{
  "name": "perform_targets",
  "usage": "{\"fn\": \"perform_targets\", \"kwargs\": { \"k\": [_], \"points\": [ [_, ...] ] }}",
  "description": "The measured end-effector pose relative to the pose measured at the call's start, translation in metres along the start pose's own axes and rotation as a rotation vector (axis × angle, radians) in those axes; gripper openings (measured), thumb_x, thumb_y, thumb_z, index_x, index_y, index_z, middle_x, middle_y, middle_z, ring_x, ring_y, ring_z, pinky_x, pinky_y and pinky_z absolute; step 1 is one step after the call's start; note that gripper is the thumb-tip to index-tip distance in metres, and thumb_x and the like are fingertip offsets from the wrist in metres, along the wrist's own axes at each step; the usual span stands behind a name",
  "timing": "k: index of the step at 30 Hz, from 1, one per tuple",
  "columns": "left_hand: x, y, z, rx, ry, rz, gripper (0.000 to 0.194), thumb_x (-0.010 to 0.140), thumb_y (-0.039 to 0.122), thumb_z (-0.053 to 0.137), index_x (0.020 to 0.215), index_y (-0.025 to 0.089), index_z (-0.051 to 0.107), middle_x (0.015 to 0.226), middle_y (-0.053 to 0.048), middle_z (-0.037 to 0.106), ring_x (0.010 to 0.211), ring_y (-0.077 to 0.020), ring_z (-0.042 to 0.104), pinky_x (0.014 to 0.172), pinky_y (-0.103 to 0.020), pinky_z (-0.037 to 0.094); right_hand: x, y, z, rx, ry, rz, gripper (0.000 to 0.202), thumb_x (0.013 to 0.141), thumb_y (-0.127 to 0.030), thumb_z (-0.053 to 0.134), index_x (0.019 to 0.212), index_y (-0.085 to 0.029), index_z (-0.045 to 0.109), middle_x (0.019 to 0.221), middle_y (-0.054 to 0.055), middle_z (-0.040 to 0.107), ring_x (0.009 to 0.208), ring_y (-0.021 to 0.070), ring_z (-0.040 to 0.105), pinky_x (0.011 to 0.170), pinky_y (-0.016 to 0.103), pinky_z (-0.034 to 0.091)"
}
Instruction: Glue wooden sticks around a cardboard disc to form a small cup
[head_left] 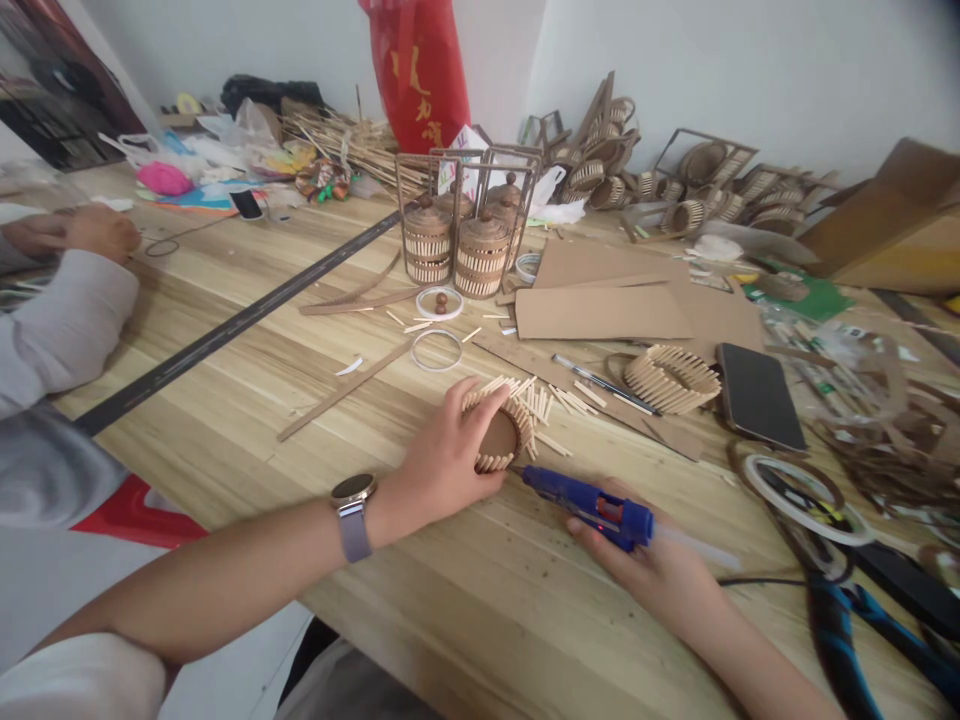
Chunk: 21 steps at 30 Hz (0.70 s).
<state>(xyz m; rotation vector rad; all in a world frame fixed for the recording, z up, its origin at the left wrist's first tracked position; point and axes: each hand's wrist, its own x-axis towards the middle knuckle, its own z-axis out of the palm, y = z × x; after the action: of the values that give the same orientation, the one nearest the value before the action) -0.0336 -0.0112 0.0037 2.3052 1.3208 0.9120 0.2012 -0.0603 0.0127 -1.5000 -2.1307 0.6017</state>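
Note:
My left hand (446, 455), with a watch on its wrist, is closed around the left side of a small round basket (501, 436) ringed with short wooden sticks. My right hand (649, 545) grips a blue glue gun (589, 502), its nozzle close to the basket's lower right rim. A clear glue stick juts from the gun's back. Loose short sticks (538, 403) lie behind and right of the basket. Farther right rests another ring of sticks (672, 380).
Lidded baskets (484, 250) in frames stand at the back centre. Cardboard (600, 312), a phone (761, 396), tape rolls (806, 498) and blue-black pliers (832, 630) lie to the right. A long black strip (247, 318) crosses the left side; another person's hands (101, 232) rest there.

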Motion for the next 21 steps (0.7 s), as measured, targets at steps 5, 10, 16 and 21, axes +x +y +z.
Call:
{"fn": "perform_targets", "kwargs": {
  "k": [5,10,16,21],
  "points": [
    [0.0,-0.0007,0.0004,-0.016,-0.001,0.001,0.09,0.067,0.017,0.074,0.142,0.027,0.026,0.142,-0.013,0.026,0.133,-0.0346,0.031,0.106,-0.051,0.038,0.0004,0.0001,0.0009,0.011,0.003,-0.016,0.021,0.085,-0.041,0.051,0.075,-0.023,0.056,0.07,0.003,0.063,0.065,0.0188,0.062,0.06,0.029,0.051],
    [0.0002,-0.0006,0.0003,0.001,-0.001,0.002,0.09,0.067,0.018,0.075,0.142,0.027,0.026,0.141,-0.014,0.027,0.133,-0.0352,0.031,0.106,-0.052,0.038,0.0012,0.0004,0.0019,0.013,0.0,-0.012,0.021,0.084,-0.04,0.052,0.073,-0.023,0.055,0.069,0.002,0.063,0.064,0.0181,0.062,0.059,0.028,0.05],
    [0.0003,-0.0013,0.0006,0.014,0.0,0.007,0.088,0.068,0.019,0.074,0.142,0.026,0.027,0.141,-0.014,0.027,0.133,-0.035,0.031,0.107,-0.052,0.037,0.001,0.0009,0.0022,0.0,0.012,-0.019,0.019,0.084,-0.04,0.052,0.075,-0.023,0.056,0.071,0.002,0.064,0.065,0.0181,0.062,0.058,0.028,0.05],
    [0.0001,-0.0015,0.0015,0.008,0.0,0.004,0.089,0.067,0.018,0.074,0.142,0.027,0.026,0.141,-0.013,0.027,0.134,-0.0346,0.031,0.106,-0.051,0.038,0.0014,-0.0016,0.0011,0.007,0.012,-0.025,0.02,0.085,-0.038,0.051,0.071,-0.024,0.054,0.067,0.001,0.063,0.061,0.0171,0.06,0.058,0.028,0.05]
  ]
}}
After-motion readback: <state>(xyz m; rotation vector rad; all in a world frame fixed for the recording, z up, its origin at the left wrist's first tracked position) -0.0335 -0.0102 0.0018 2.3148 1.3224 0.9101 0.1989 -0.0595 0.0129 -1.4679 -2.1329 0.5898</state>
